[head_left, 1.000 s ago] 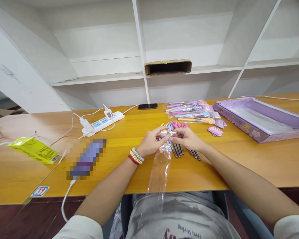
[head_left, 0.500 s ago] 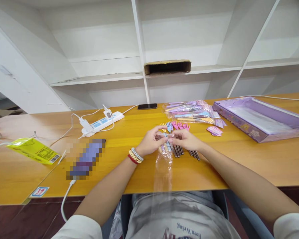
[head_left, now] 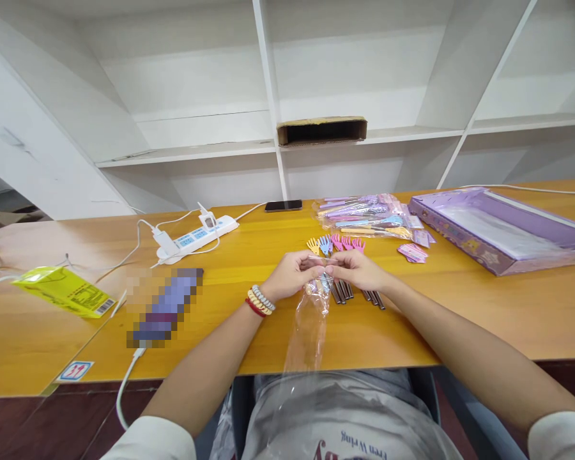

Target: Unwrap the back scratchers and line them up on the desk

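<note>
My left hand (head_left: 293, 273) and my right hand (head_left: 357, 268) meet over the table, each pinching the top edge of a long clear plastic bag (head_left: 306, 332). The bag hangs toward me over the table edge and onto my shirt. Just beyond my fingers lie small hand-shaped scratchers in yellow (head_left: 313, 245), blue (head_left: 325, 244) and pink (head_left: 347, 243). Their metal handles (head_left: 374, 298) stick out below my right hand. Several bagged scratchers (head_left: 364, 214) lie in a pile farther back, with small pink cards (head_left: 413, 252) beside them.
A purple tray box (head_left: 498, 236) stands at the right. To the left are a white power strip (head_left: 199, 239) with cables, a yellow carton (head_left: 64, 291) and a blurred phone (head_left: 167, 306). A black phone (head_left: 283, 205) lies at the back, below a cardboard box (head_left: 322, 131) on the shelf.
My fingers have shifted slightly at the bag's edge, baring the yellow and blue scratcher heads. The bag's lower part has swung a little to the left.
</note>
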Demonstrator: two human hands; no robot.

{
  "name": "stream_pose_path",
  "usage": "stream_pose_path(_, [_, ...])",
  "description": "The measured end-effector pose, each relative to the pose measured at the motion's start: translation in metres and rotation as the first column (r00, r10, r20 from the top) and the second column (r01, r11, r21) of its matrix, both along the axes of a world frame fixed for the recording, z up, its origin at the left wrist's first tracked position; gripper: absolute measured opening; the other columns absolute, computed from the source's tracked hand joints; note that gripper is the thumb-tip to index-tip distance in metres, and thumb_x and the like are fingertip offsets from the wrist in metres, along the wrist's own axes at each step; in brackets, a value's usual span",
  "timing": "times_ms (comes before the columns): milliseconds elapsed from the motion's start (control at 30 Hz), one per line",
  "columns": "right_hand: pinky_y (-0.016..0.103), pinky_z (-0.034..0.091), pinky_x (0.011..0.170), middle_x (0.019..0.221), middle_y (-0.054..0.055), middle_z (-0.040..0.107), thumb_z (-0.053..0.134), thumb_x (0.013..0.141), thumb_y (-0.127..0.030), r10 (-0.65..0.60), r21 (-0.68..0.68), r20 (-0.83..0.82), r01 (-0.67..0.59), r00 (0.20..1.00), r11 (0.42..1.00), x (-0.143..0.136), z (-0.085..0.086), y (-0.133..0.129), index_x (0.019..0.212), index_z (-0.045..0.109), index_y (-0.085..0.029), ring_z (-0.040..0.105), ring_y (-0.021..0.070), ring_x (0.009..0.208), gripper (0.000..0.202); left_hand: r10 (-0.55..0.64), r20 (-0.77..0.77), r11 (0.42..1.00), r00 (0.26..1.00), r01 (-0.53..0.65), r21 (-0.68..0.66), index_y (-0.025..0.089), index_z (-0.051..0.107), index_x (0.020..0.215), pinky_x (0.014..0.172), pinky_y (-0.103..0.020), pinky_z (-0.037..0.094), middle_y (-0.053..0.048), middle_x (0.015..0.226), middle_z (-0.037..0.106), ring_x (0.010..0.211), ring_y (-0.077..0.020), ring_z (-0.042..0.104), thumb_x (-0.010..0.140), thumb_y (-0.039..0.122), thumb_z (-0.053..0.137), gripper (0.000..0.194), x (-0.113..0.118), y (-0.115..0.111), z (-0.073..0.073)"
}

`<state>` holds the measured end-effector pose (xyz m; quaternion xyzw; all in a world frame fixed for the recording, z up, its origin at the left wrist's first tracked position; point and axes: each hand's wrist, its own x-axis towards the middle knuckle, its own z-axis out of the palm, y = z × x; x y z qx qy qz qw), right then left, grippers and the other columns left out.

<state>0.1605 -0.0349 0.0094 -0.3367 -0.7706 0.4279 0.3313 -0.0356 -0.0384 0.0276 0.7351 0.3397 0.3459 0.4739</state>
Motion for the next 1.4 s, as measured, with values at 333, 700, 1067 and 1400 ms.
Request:
stream_pose_path(333, [0.021,0.032,0.049,0.059,-0.002,0.052,0.051,0.083,-0.045,0.009,0.016,0.018,-0.01,1.0,1.0,0.0,0.0,0.0,0.069,0.054,-0.014,0.043,0.0068,0.052,0.035,0.06,-0.086,0.998,0.994,-0.059,0.01,0.012,0.059,0.075,0.039,-0.017,0.033,0.001,0.056,0.057,0.041,-0.0049,0.045,0.078,0.042,0.058,0.03,-0.003,0.003,-0.003])
stream_pose_path(700, [0.022,0.034,0.05,0.059,-0.002,0.051,0.05,0.085,-0.043,-0.009,0.051,0.07,0.006,0.998,0.999,0.002,0.003,0.0,0.07,0.056,-0.014,0.042,0.007,0.054,0.033,0.035,-0.091,0.999,0.995,-0.034,0.012,0.013,0.061,0.072,0.04,-0.018,0.034,0.001,0.055,0.056,0.043,-0.0056,0.045,0.077,0.04,0.059,0.028,-0.001,-0.001,0.003])
stream_pose_path(1067, [0.022,0.031,0.049,0.059,-0.002,0.05,0.05,0.084,-0.046,-0.004,0.047,0.074,0.0,0.997,0.999,0.002,0.003,-0.001,0.069,0.055,-0.014,0.041,0.0068,0.052,0.035,0.042,-0.107,0.998,0.993,-0.037,0.056,0.013,0.061,0.071,0.043,-0.018,0.036,0.001,0.053,0.056,0.044,-0.0061,0.046,0.076,0.033,0.059,0.021,-0.001,-0.002,0.003])
stream_pose_path(1400, [0.02,0.033,0.05,0.061,-0.004,0.052,0.064,0.074,-0.042,0.213,-0.219,0.011,-0.206,0.977,0.954,0.002,0.004,-0.002,0.08,0.056,-0.014,0.044,0.0066,0.052,0.029,0.471,0.237,0.832,0.85,-0.517,0.202,0.014,0.059,0.077,0.055,-0.022,0.046,-0.002,0.064,0.062,0.058,-0.0111,0.058,0.077,0.037,0.059,0.023,-0.007,0.009,-0.003])
